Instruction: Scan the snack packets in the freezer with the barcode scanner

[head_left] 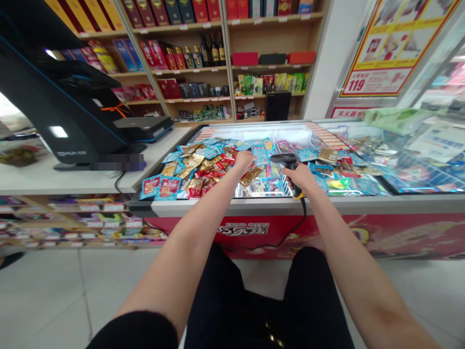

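Note:
My right hand (pixel 301 177) is wrapped round the handle of a black barcode scanner (pixel 284 158) with a yellow-edged base. Its head points left, toward a light-blue snack packet (pixel 260 155). My left hand (pixel 244 160) is closed at the left edge of that packet, seemingly pinching it; the fingertips are partly hidden. Under and left of my left hand spreads a loose pile of red, gold and blue snack packets (pixel 198 167) on the freezer's glass top. More packets (pixel 329 157) lie right of the scanner.
The chest freezer (pixel 254 206) has a pale front rim and a red side. The scanner's black cable (pixel 279 242) hangs down its front. A black checkout terminal (pixel 72 106) stands on the left counter (pixel 109 182). Behind are shelves (pixel 185 71) of boxes and bottles. A green bag (pixel 395 118) lies at right.

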Demonstrator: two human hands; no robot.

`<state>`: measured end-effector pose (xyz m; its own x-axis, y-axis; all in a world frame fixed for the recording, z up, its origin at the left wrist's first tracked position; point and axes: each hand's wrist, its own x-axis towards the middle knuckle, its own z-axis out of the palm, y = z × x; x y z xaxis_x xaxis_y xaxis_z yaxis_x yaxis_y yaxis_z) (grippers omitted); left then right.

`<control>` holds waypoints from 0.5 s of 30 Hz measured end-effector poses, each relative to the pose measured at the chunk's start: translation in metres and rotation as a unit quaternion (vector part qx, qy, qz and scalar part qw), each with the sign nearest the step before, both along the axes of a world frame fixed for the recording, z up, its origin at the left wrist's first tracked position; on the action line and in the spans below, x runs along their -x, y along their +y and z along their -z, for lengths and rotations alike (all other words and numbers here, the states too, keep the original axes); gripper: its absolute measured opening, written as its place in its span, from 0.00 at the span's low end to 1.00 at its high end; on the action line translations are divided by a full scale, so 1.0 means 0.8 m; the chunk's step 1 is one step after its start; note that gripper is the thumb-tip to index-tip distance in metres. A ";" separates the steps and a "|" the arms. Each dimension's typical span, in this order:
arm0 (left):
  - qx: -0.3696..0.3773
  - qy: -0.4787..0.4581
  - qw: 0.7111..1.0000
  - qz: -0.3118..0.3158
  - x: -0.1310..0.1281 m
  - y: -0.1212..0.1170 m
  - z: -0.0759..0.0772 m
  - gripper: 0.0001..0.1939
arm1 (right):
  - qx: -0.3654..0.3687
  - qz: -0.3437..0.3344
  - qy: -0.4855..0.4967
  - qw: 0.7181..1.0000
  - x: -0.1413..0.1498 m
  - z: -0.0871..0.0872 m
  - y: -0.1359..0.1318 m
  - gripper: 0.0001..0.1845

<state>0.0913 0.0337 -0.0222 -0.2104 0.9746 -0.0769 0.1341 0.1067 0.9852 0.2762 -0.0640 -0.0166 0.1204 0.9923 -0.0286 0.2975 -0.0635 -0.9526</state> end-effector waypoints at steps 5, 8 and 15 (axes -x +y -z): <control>0.033 -0.042 0.998 0.035 -0.053 0.008 -0.013 0.13 | -0.007 0.030 0.042 0.999 -0.053 -0.003 0.004 0.10; 0.036 -0.064 0.995 0.068 -0.093 0.014 -0.024 0.14 | -0.010 0.067 0.056 0.996 -0.088 -0.009 0.006 0.10; -0.033 -0.093 0.978 0.184 -0.189 0.034 -0.027 0.07 | -0.016 0.136 0.083 0.987 -0.146 -0.025 0.000 0.11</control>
<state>0.2422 0.0606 -0.0006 0.1662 0.9860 -0.0145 -0.0301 0.0198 0.9994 0.3932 -0.0642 0.0030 0.3786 0.9248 -0.0389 0.1127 -0.0878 -0.9897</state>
